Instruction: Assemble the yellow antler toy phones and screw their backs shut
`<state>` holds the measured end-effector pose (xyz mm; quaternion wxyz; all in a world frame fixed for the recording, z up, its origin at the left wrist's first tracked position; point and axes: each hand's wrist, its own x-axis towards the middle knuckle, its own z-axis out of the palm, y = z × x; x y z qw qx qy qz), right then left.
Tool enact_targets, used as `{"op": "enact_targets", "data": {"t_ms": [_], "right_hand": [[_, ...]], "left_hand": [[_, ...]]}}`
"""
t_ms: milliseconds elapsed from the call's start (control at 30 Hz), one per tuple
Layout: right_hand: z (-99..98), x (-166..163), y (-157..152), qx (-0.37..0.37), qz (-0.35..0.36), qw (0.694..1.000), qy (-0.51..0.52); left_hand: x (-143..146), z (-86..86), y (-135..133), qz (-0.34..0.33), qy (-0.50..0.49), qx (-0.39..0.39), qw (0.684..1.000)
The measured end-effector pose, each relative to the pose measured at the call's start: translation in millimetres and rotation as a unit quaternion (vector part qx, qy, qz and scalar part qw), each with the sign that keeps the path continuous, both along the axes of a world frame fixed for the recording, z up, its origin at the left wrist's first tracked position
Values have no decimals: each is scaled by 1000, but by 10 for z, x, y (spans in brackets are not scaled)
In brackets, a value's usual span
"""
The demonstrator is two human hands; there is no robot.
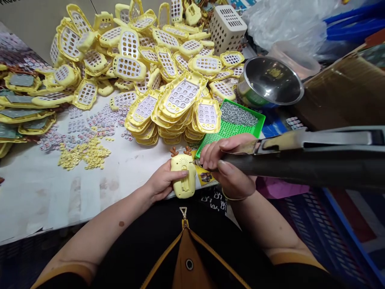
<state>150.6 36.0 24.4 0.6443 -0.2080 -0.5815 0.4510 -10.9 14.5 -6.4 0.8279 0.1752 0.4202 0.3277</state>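
The work in hand looks like fastening. The left hand [162, 182] has its grip closed around a yellow toy handset [183, 178], thumb across the upturned face and fingers wrapped round the left side, pinning it at the near edge of the tabletop [45, 192] just in front of the person's body. The right hand [230, 170] is wrapped tight around the front of a dark power driver [300, 164], and its tip meets the handset's upper right corner. The fingers hide the bit, so whether a screw is seated there cannot be told. The handset lies flat, with its brown antlers [180, 151] pointing away from the person toward the stacked yellow shells [177, 100]. Its long axis runs from the body outward, nearly square to the tabletop edge, while the driver comes in from the right, across that axis. Judging from this, the next move calls for a steady hold on the handset and a bit kept in line with the hole. A green tray [261, 119] holding loose screws [237, 114] lies just beyond the right hand, within easy reach.
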Motion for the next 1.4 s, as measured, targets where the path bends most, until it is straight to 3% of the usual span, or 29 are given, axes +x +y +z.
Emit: {"op": "enact_targets", "data": {"t_ms": [200, 500, 800, 1067, 1400], "right_hand": [[-80, 18, 49, -28, 47, 997, -52], [-130, -15, 142, -13, 124, 991, -45], [170, 239, 31, 38, -12, 999, -5], [-194, 419, 141, -15, -53, 998, -15], [-265, 398, 170, -24, -34, 998, -45]], "left_hand": [[22, -16, -1, 11, -5, -4, 1000], [22, -22, 10, -7, 9, 13, 1000], [17, 16, -5, 11, 14, -12, 1000], [17, 45, 17, 6, 27, -14, 1000], [10, 33, 33, -14, 22, -15, 1000]]}}
